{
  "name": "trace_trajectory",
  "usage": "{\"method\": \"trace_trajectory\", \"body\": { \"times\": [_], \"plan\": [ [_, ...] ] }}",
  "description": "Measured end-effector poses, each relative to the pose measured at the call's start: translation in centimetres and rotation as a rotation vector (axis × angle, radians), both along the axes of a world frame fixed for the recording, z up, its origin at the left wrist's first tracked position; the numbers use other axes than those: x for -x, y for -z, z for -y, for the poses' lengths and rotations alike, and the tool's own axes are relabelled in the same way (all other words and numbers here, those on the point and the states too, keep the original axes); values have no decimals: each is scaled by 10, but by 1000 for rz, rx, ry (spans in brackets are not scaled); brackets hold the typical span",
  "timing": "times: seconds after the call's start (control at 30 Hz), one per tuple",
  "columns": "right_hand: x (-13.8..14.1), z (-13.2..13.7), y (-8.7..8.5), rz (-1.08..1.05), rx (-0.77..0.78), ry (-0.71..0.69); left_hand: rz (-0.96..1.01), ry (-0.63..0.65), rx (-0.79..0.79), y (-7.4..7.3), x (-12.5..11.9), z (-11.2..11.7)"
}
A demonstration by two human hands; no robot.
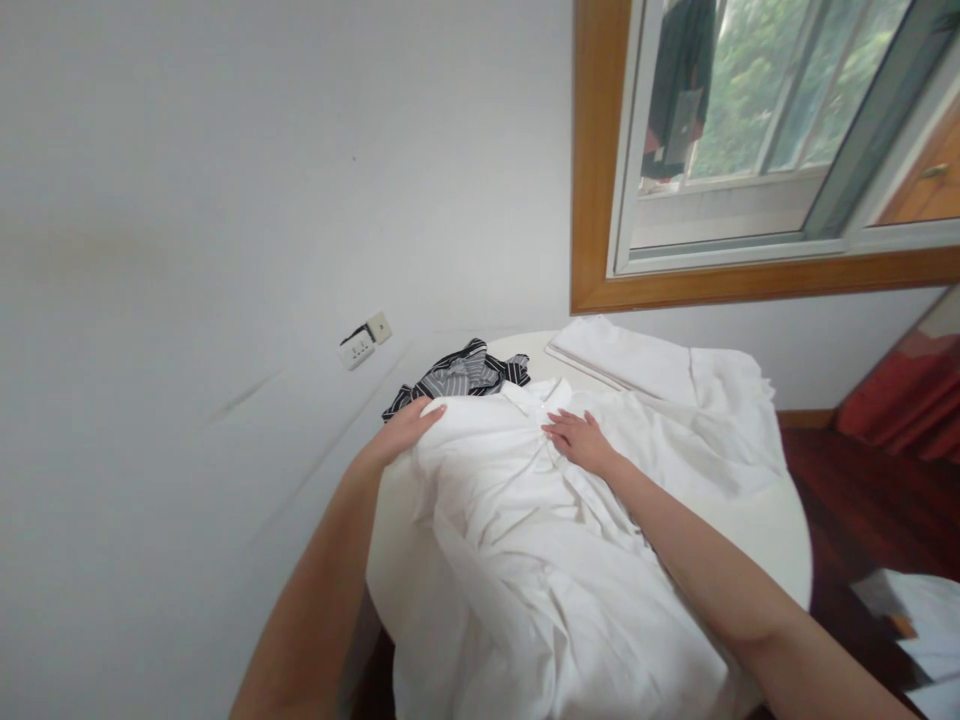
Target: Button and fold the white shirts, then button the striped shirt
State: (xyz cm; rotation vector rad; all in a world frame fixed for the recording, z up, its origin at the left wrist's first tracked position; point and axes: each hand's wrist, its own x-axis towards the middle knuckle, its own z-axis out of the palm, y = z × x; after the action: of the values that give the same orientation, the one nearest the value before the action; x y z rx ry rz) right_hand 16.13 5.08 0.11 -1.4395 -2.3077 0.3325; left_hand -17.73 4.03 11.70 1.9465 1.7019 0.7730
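A rumpled white shirt (517, 520) with a collar lies across the round table, its lower part hanging over the near edge. My left hand (409, 428) pinches the shirt at its far left corner, thumb on top and fingers under the cloth. Near the collar, my right hand (581, 440) rests palm down on the fabric with its fingers stretched and slightly apart. Just beyond my left hand is a bunched black-and-white striped cloth (465, 372).
The white round table (780, 520) stands against the wall. Folded white fabric (637, 360) lies on its far right side. A wall socket (358, 348) is at the left, a wood-framed window (600, 290) at the back right. White items (919, 615) sit low at the right.
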Motion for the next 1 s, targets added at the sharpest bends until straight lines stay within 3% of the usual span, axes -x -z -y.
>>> {"method": "trace_trajectory", "body": {
  "times": [0.13,0.37,0.53,0.63,0.77,0.9,1.0],
  "plan": [
    [0,2,-2,15,2,2,151,58,172,1,19,18],
    [-1,0,0,22,-1,2,25,42,274,-20,44,42],
    [-3,-3,8,40,-10,-5,296,90,243,-22,36,52],
    [-3,-4,12,55,-15,-4,458,209,258,-15,31,60],
    [-4,-3,12,66,-38,-15,384,303,269,3,26,80],
    [-4,-2,13,90,-54,-14,291,186,60,30,23,99],
    [-4,-2,12,109,-57,-13,215,119,36,48,25,107]
  ]
}}
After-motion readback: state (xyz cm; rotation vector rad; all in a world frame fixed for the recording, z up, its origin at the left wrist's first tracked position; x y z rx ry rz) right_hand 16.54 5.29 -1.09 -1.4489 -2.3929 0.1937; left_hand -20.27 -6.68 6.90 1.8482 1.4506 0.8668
